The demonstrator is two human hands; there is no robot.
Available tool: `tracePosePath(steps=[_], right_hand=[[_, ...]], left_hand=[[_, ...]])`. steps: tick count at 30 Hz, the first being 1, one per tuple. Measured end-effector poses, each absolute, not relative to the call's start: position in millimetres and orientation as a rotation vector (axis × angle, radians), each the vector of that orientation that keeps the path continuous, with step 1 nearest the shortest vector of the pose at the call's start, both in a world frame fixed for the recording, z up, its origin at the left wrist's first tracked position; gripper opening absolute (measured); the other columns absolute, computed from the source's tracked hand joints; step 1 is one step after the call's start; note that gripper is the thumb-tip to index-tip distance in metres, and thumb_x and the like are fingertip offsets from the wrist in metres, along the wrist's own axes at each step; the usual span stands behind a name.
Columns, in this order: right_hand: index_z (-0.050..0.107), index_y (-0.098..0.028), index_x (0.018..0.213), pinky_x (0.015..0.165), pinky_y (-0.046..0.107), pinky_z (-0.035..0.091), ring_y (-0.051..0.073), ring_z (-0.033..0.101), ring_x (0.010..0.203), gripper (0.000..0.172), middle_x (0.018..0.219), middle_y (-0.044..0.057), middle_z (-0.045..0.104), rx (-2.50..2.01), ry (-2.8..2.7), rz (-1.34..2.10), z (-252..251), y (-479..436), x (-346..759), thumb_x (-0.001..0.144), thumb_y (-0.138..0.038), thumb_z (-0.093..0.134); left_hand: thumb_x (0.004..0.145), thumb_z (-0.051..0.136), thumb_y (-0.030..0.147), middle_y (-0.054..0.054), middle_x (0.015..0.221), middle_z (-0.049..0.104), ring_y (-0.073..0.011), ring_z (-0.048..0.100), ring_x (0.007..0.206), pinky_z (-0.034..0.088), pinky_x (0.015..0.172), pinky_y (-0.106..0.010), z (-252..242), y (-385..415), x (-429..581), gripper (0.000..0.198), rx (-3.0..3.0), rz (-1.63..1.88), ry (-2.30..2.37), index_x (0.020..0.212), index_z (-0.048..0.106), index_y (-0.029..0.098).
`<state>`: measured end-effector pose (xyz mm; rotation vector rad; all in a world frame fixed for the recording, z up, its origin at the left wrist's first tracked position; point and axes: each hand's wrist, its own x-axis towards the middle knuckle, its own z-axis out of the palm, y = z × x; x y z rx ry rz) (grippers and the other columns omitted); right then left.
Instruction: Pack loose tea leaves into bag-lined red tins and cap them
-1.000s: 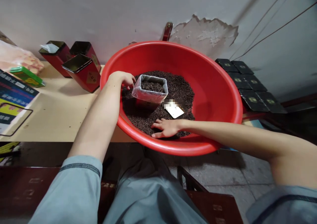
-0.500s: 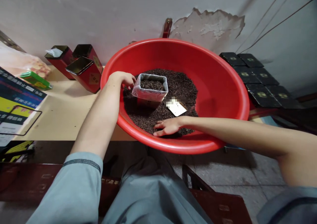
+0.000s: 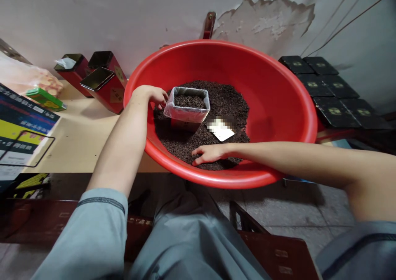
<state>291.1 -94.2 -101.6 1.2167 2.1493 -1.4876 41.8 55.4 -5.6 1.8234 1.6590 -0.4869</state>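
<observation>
A big red basin (image 3: 278,94) holds a heap of dark loose tea leaves (image 3: 229,104). In the heap stands a square tin lined with a clear plastic bag (image 3: 187,109), partly filled with leaves. My left hand (image 3: 150,95) curls against the bag's left rim, fingers bent and gripping it. My right hand (image 3: 210,153) lies on the leaves at the basin's near side, fingers cupped down into them. A small white card (image 3: 222,131) lies on the leaves between the tin and my right hand.
Three dark red tins (image 3: 102,84) stand open on the beige table (image 3: 74,140) at left, beside a green box (image 3: 45,99) and printed packaging (image 3: 18,127). Several black lids (image 3: 334,96) lie right of the basin. Dark red boxes (image 3: 278,255) sit by my knees.
My right hand's fingers have curled from flat to cupped into the leaves. The view has shifted slightly; my left hand stays at the bag's rim.
</observation>
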Motion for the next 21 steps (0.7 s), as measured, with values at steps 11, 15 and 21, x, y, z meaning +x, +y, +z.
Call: tracePosePath(steps=[11, 15, 21], right_hand=[[0.068, -0.019, 0.087, 0.069, 0.028, 0.056, 0.011, 0.06, 0.063, 0.03, 0.069, -0.005, 0.065, 1.225, 1.809, -2.273, -58, -65, 294, 0.075, -0.043, 0.081], [0.062, -0.019, 0.092, 0.041, 0.02, 0.043, 0.01, 0.055, 0.05, 0.037, 0.068, -0.003, 0.064, 1.221, 1.819, -2.435, -23, -56, 299, 0.074, -0.045, 0.082], [0.061, -0.019, 0.088, 0.033, 0.021, 0.037, 0.012, 0.056, 0.05, 0.032, 0.068, 0.0, 0.064, 1.448, 2.14, -2.337, 18, -17, 291, 0.075, -0.039, 0.083]], left_hand=[[0.088, 0.059, 0.027, -0.002, 0.143, 0.07, -0.0214, 0.068, 0.127, 0.054, 0.096, -0.022, -4, 59, 42, 0.07, 1.873, -0.552, 1.651, 0.157, 0.051, 0.032], [0.086, 0.06, 0.024, -0.003, 0.143, 0.07, -0.0234, 0.07, 0.124, 0.058, 0.092, -0.025, -4, 61, 41, 0.071, 1.855, -0.516, 1.625, 0.156, 0.053, 0.031], [0.083, 0.062, 0.019, -0.011, 0.141, 0.071, -0.0259, 0.072, 0.12, 0.061, 0.091, -0.03, -5, 63, 39, 0.071, 1.87, -0.479, 1.602, 0.154, 0.056, 0.023]])
